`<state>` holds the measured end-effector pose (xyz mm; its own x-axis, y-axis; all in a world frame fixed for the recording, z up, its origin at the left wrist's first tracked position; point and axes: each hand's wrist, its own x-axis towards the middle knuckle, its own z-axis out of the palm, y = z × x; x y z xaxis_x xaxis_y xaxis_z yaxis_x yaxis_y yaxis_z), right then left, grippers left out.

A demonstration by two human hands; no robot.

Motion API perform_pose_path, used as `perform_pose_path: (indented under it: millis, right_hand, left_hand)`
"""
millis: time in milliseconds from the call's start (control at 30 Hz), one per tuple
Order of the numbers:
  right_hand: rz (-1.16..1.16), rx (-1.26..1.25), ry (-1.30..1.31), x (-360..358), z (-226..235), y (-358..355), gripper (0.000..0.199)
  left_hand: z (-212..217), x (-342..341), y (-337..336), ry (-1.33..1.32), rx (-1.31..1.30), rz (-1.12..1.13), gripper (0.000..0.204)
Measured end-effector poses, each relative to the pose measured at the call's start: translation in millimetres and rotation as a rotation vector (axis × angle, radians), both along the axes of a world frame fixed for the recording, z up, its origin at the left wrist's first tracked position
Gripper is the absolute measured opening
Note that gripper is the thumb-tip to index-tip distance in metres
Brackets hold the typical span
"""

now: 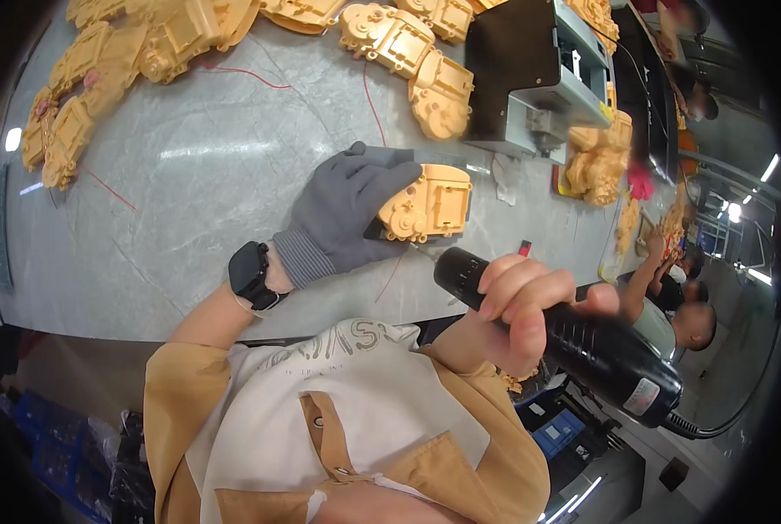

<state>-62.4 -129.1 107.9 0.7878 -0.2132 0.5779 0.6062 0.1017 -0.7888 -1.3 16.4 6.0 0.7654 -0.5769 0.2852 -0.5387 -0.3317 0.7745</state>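
Note:
My left hand (348,210), in a grey glove with a black watch at the wrist, rests on an orange plastic housing part (430,205) and holds it down on the grey worktable (216,175). My bare right hand (521,306) grips a black electric screwdriver (582,341) by its barrel. The tool's tip points toward the lower left corner of the housing part, close to it. A cable leaves the tool's back end at the lower right.
Several more orange housing parts (408,52) lie along the table's far edge and at the left (67,122). A grey and black machine (539,70) stands at the upper right. Thin red wires lie on the table. Other people sit at the right (678,306).

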Motion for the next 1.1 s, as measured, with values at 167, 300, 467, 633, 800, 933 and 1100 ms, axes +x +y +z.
perform_pose_path:
  millis: [167, 300, 467, 633, 800, 933, 1100]
  right_hand:
    - [-0.053, -0.007, 0.055, 4, -8, 9, 0.049]
    - [-0.109, -0.028, 0.138, 9, -11, 17, 0.049]
    - [-0.040, -0.123, 0.107, 14, -18, 16, 0.051]
    - [0.131, -0.243, 0.175, 14, -13, 12, 0.054]
    - [0.092, -0.267, 0.134, 19, -19, 17, 0.052]
    - [0.178, -0.296, 0.126, 18, -20, 6, 0.055]
    - [-0.040, -0.129, -0.100, 23, -5, -26, 0.053]
  left_hand:
    - [-5, 2, 2, -0.020, -0.047, 0.005, 0.080]
    - [-7, 4, 1, -0.037, -0.066, 0.014, 0.079]
    - [-11, 3, 3, -0.031, -0.070, 0.006, 0.078]
    - [-14, 2, 3, -0.051, -0.102, 0.035, 0.075]
    - [-10, 2, 3, -0.029, -0.072, 0.029, 0.073]
    - [-3, 3, 4, -0.022, -0.022, 0.003, 0.073]
    - [2, 5, 3, -0.010, -0.007, 0.004, 0.075]
